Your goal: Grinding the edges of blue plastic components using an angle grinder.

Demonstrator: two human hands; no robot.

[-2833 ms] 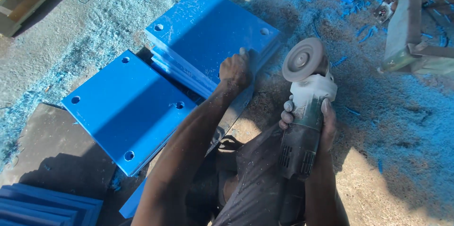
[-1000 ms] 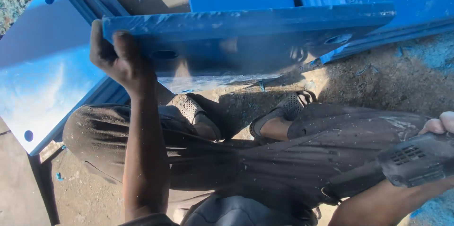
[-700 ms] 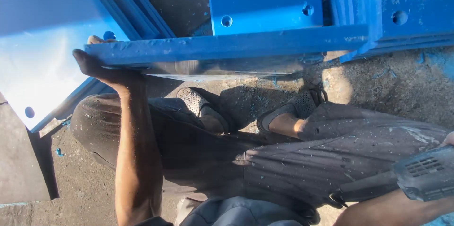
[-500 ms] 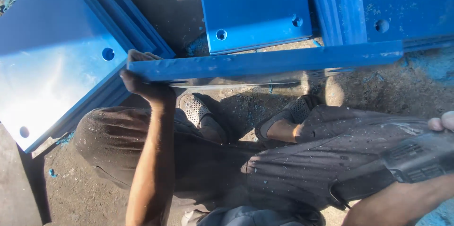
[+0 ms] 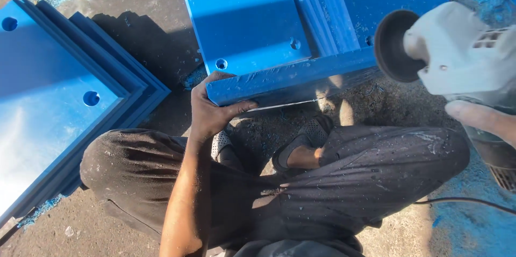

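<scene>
Blue plastic plate (image 5: pixel 290 80), held on edge by the left hand (image 5: pixel 210 111) at the centre of the frame, its long edge facing the camera. The left fingers (image 5: pixel 239 107) are clamped on the plate's near left corner, thumb over the top and the other fingers curled beneath. The plate stands above the person's sandalled feet (image 5: pixel 301 149) and between the raised knees in dark, chip-flecked trousers (image 5: pixel 376 165).

At the upper right, the right hand (image 5: pixel 481 120) grips the body of a white angle grinder (image 5: pixel 457 52); one finger lies along the housing, and the rest of the grasp falls outside the frame, so its closure is judged rather than seen. The grinder's dark disc (image 5: pixel 395 46) hangs just beside the plate's right end, apparently not touching it. A power cord (image 5: pixel 462 200) trails at the lower right.

A stack of like blue plates with drilled holes (image 5: pixel 59 106) fills the left of the frame; more plates (image 5: pixel 242 15) lie flat at the top centre. Blue shavings (image 5: pixel 462 230) cover the concrete floor (image 5: pixel 145 47) at the lower right and upper left.

Progress, as judged: the shavings suggest much edge dressing is done; the upturned edge shows rough flecks and seems not yet ground, with the disc poised at its right end.
</scene>
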